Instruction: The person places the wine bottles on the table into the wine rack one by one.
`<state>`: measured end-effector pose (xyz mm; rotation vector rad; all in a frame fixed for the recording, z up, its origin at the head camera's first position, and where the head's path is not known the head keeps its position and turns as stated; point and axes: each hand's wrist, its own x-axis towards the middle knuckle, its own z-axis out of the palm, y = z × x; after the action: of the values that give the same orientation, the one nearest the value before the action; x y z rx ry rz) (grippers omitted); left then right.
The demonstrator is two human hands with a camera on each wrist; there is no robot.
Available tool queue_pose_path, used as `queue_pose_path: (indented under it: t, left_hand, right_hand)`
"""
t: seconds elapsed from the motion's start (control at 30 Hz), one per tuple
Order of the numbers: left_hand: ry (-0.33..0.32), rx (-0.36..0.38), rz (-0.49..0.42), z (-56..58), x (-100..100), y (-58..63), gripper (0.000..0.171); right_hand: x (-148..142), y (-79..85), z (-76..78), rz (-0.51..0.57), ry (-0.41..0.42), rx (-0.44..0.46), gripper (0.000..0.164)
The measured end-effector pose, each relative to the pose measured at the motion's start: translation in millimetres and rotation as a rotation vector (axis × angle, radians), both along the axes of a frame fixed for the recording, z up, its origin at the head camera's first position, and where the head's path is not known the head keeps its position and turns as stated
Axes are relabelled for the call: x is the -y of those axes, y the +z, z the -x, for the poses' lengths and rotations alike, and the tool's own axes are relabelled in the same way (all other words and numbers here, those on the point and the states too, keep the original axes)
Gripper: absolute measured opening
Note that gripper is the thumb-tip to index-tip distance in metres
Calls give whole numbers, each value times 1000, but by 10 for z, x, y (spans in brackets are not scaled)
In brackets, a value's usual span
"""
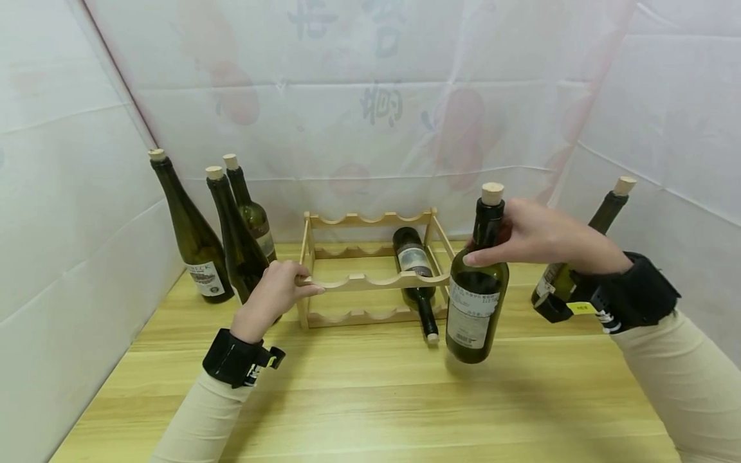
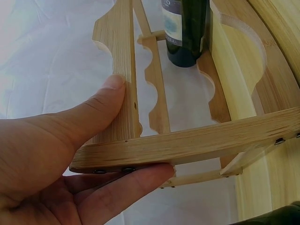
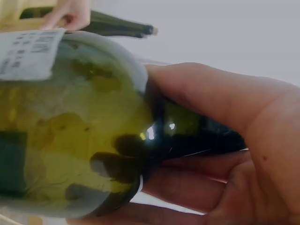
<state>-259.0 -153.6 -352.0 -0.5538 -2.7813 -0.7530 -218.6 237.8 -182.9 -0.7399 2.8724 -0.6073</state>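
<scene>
A wooden wine rack (image 1: 347,316) stands on the table. My left hand (image 1: 272,292) grips its front left upper corner, thumb on the scalloped rail (image 2: 119,61) and fingers beneath, as the left wrist view shows. One wine bottle (image 1: 413,257) lies in the rack's right part, its corked neck pointing towards me. My right hand (image 1: 538,235) holds a second green wine bottle (image 1: 476,308) round the neck and shoulder, upright and slightly tilted, in front of the rack's right end. In the right wrist view the held bottle (image 3: 70,126) fills the left side, with fingers behind its neck.
Left of the rack stand several corked bottles: a tall one (image 1: 193,238), a dark one (image 1: 240,251) and one (image 1: 255,218) behind it. Another bottle (image 1: 608,212) stands at the right, partly behind my right wrist. White cloth walls (image 1: 370,128) enclose the wooden table (image 1: 370,399).
</scene>
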Motion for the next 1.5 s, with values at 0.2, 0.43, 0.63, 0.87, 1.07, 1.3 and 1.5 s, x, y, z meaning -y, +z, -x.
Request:
queue_pose_path:
  t: [0.2,0.43,0.63,0.87,1.07,1.3,1.5]
  left_hand:
    - [-4,-6,-7,13,7,-1,20]
    - [-2,3,-13,17,13,-18,16]
    - [-1,11,-15,23,10,-15,17]
    - [-4,-7,-11,19,13,-12,15]
    - [-14,-3,-12,6,19,1,15]
    - [-15,-25,-15,7,35,14,15]
    - [-29,-24,-6,7,45,-3,15]
  right_hand:
    - [144,-107,-50,45,149,-135,29]
    - [339,-272,-104,132,321,-227,24]
    - [462,-387,-145,216,444,-280,27]
    - [585,-486,-218,239,489,-301,28]
    - [701,-624,-337,260,573,-488,27]
    - [781,-781,-421,282,644,-546,27]
    - [790,-872,-403,209,684,-644,29]
